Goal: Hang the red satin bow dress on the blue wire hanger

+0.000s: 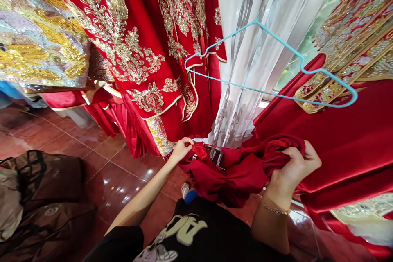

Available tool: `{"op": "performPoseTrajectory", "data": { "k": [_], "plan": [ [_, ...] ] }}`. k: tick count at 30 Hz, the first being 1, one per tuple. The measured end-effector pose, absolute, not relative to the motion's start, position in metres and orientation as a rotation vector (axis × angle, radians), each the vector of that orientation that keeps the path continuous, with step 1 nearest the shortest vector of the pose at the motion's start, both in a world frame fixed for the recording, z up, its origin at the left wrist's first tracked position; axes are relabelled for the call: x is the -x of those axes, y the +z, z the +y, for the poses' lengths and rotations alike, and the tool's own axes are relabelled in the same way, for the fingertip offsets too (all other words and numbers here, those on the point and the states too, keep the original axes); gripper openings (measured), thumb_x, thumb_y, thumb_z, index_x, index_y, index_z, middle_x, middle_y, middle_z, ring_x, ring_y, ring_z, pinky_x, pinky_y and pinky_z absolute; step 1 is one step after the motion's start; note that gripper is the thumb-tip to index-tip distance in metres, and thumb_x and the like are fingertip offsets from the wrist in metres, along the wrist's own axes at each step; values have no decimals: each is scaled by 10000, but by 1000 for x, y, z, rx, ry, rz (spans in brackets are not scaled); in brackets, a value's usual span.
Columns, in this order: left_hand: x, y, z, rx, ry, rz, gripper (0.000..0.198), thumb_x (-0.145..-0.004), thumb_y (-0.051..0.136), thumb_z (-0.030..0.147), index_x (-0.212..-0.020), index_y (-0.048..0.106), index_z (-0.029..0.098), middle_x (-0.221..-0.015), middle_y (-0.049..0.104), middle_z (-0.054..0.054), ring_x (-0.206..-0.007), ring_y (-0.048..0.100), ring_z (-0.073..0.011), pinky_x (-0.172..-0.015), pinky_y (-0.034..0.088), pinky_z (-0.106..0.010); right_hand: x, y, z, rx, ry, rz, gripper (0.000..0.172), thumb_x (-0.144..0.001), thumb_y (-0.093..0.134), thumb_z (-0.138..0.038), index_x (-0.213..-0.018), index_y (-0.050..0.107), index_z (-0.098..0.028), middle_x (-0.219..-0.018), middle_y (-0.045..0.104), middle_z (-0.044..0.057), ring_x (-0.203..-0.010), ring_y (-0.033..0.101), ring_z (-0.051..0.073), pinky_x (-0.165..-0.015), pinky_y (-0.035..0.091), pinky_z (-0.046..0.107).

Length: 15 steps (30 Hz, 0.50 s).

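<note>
A dark red garment (pixel 227 176) stretches between my two hands in front of my body. My left hand (pixel 183 148) pinches its left end, where a shiny red strip shows. At the other end, my right hand (pixel 296 161) is closed round a bunched part of the cloth. From there a thin red cord runs across toward the left hand. Above the garment hangs a light blue wire hanger (pixel 245 86) with nothing on it. What kind of garment it is, I cannot tell.
Red gowns with gold embroidery (pixel 132 49) hang at the left, beside a sequined garment (pixel 39 45). More red embroidered clothing (pixel 344 139) hangs at the right. White curtains (pixel 233 0) stand behind the hanger. Brown bags (pixel 52 188) lie on the tiled floor (pixel 107 147).
</note>
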State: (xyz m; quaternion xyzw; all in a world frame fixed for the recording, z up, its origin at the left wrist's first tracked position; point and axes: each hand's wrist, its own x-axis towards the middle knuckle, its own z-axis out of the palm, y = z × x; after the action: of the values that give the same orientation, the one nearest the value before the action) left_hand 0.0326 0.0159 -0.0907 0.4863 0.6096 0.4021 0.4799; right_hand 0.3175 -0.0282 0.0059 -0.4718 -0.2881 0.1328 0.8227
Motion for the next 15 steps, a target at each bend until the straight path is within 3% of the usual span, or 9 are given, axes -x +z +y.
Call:
{"op": "performPoseTrajectory", "data": {
  "k": [3,5,8,10,13,15],
  "plan": [
    [-33,-89,12,-1271,1042,1551,146,-659,546,62,-596,563,193,-849,622,-48,-1143,502,-257,-1085,338,-393,-316,7,-28,990,280,-608,141,-520,536,-154,-476,404,-176,-547,247,-38,-567,241,71,-485,173,216],
    [-33,-90,13,-1271,1019,1531,170,-668,520,69,-554,544,193,-731,588,-43,-1008,538,-245,-1037,374,-387,-315,8,-28,981,276,-601,137,-509,536,-143,-477,406,-170,-547,253,-39,-566,249,67,-484,176,214],
    [-33,-90,18,-1173,950,1448,149,-648,470,88,-540,502,186,-561,493,-9,-671,514,-180,-832,465,-363,-315,9,-30,979,263,-587,139,-509,530,-143,-472,398,-170,-540,253,-43,-562,247,64,-479,174,213],
    [-33,-86,20,-1078,928,1365,117,-622,452,105,-667,532,177,-571,502,13,-561,482,-140,-726,482,-333,-316,8,-30,987,258,-583,128,-520,522,-157,-475,404,-171,-536,258,-47,-557,244,63,-477,175,210],
    [-42,-75,16,-973,950,1247,395,-650,453,148,-1033,543,184,-743,624,1,-586,555,-116,-725,509,-309,-317,5,-29,993,265,-583,87,-526,527,-179,-487,450,-169,-522,286,-57,-544,260,60,-473,189,202],
    [-58,-67,7,-917,1011,1112,545,-721,491,207,-1263,432,223,-875,683,-20,-676,632,-122,-780,517,-312,-315,3,-27,983,317,-584,46,-525,534,-186,-505,499,-163,-511,327,-62,-531,288,59,-469,212,194]
  ]
}}
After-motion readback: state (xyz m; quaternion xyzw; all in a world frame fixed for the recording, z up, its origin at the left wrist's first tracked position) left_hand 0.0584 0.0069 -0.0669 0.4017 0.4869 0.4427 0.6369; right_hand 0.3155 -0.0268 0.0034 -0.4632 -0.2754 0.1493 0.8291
